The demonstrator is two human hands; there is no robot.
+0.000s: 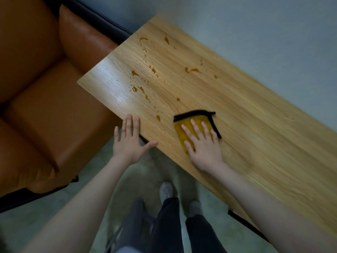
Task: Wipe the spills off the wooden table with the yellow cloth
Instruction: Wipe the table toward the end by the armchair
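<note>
Right hand is pressing yellow cloth flat w/ fingers spread; left hand, fingers wide, is resting at counter edge. Cloth looks soft, light; palm pressure should drag it.

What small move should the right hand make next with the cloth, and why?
Probably slide the cloth forward and left. The right hand presses it flat on the table, and the nearest amber spills lie just beyond it, unwiped. The left hand rests at the table's edge.
</note>
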